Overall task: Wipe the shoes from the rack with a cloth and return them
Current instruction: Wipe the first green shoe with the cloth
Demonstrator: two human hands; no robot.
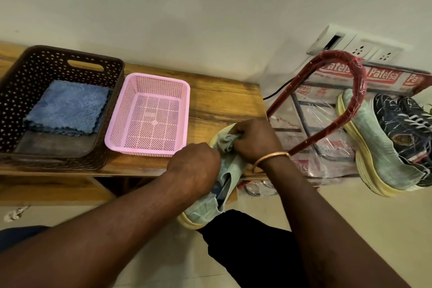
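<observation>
At the front right corner of the wooden surface [222, 100], a pale green shoe [205, 211] lies with its heel overhanging the edge. The left hand [194, 166] curls its fingers round the shoe's middle. The right hand [254, 141] pinches a bunched cloth [224, 139] in its fingers against the toe.

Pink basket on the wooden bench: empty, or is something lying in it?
Empty. The pink basket shows its perforated floor and inner walls bare from rim to rim, and nothing lies inside it.

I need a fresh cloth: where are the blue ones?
Head view, far left: the folded blue cloths lie in the brown basket on the wooden bench, beside the pink basket.
</observation>
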